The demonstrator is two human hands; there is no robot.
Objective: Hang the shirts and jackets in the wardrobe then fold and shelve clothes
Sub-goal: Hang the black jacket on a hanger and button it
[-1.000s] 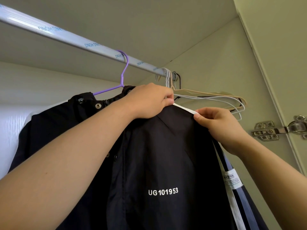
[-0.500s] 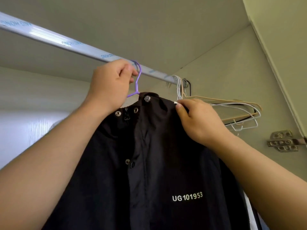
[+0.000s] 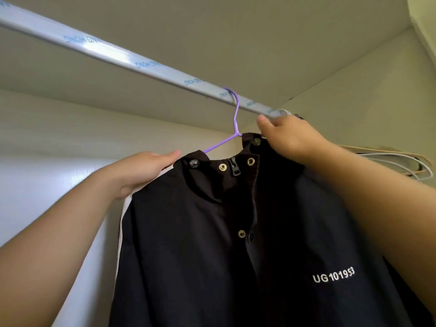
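Head: jacket (image 3: 188,244) edge near hangers (image 3: 405,162)

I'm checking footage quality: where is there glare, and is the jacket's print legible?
Head view: glare streaks the hanging rail toward the left and whitens the left panel; the black jacket shows little fold detail, yet its white print reads sharp.

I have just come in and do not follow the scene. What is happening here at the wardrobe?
A person is hanging a black jacket in the wardrobe. The jacket sits on a purple hanger whose hook is already over the rail. The left hand holds the jacket's shoulder, and the right hand grips the collar beside the hanger's neck. Some empty hangers hang at the far right end of the rail.
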